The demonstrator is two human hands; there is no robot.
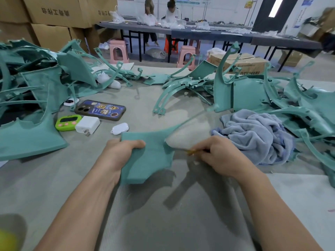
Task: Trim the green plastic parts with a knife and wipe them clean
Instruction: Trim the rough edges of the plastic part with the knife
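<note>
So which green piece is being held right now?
The flat piece in the middle, gripped by the left hand. The right hand holds a knife at its edge; the others lie untouched in piles.

One wide-angle camera rides on the person's head and faces forward and down along both forearms. The left hand point(121, 154) and right hand point(218, 156) sit close, at mid-frame; the grey table point(163, 225) fills the lower half. A long dark bench point(217, 36) across the room lies far off near the top edge.
</note>
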